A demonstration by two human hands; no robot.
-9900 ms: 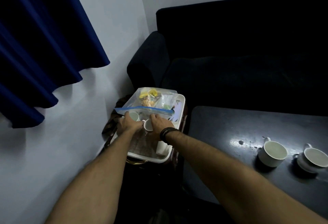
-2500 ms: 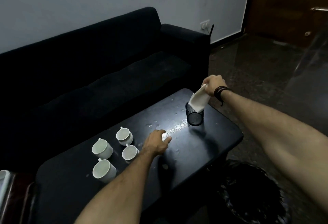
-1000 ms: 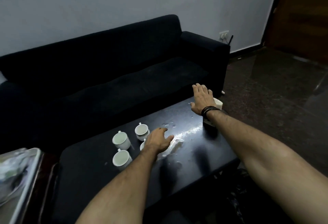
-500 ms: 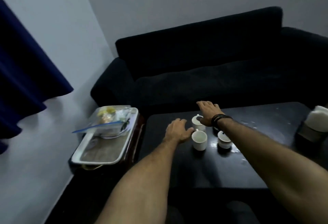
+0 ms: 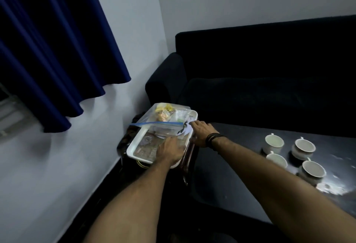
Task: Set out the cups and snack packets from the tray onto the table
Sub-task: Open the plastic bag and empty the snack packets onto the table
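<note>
1. Table (image 5: pixel 240 175), lower right: four cups (image 5: pixel 292 156) set out; this part looks done.
2. Tray (image 5: pixel 133 149), centre: a bag (image 5: pixel 165 119) of packets remains to be moved.
3. Left hand (image 5: pixel 170 152): loosely spread over the tray, gripping nothing.
4. Right hand (image 5: pixel 202 134): at tray's right edge, fingers extended, empty.

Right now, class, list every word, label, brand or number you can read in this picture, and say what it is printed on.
None can be read.
Clear zip-top plastic bag with a blue seal: the yellow and orange snack packets inside carry print, too blurred to read.
White rectangular plastic tray: its patterned liner shows marks, too small and blurred to read.
Four white ceramic cups on the black table: no print visible.
</note>
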